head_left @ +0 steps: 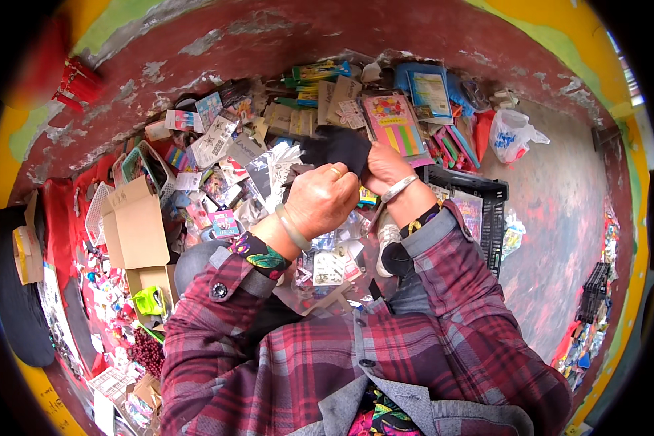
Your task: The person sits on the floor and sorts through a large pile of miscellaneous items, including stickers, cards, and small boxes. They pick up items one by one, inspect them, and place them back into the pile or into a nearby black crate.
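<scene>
A piece of black cloth [339,147] is stretched between my two hands, above the heap of goods. My left hand [320,200] is closed in a fist at its lower edge. To the right, my right hand [387,168] pinches the cloth's side between thumb and fingers. What exact kind of cloth item it is, I cannot make out. Just left of the cloth lies a bunch of white strips [280,171]. Beyond my right hand rests a pink packaged card with coloured strips [390,116].
Packaged small goods pile up along the red wall. A black plastic crate [495,196] stands to the right, near a white plastic bag [512,134]. On the left are an open cardboard box [139,229] and a white basket [94,212]. My shoe [387,243] is below my hands.
</scene>
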`<act>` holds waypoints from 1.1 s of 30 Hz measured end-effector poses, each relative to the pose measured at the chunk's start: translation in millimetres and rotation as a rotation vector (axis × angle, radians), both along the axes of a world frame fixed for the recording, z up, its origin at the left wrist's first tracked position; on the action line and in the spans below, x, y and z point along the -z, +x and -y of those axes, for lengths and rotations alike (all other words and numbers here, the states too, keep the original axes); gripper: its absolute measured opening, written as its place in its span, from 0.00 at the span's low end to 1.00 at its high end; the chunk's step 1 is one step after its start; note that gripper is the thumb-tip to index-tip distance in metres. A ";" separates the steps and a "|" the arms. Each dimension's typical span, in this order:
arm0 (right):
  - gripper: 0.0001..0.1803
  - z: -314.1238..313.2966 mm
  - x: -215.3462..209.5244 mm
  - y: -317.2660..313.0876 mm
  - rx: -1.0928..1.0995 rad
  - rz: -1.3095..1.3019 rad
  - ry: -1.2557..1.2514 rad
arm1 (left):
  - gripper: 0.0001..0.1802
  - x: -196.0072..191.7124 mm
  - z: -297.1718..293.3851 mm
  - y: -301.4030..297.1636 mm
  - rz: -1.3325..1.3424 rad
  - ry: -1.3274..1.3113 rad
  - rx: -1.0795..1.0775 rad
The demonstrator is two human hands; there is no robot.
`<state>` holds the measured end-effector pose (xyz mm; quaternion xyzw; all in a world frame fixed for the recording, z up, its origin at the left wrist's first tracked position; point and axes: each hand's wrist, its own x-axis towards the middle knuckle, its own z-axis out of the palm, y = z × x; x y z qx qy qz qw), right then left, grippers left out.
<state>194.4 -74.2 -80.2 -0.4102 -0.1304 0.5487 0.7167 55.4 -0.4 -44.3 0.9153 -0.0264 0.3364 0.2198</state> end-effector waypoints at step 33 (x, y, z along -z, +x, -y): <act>0.19 -3.4 -55.8 -10.9 0.048 -0.186 0.262 | 0.08 -8.9 18.4 3.5 -0.015 -0.019 0.057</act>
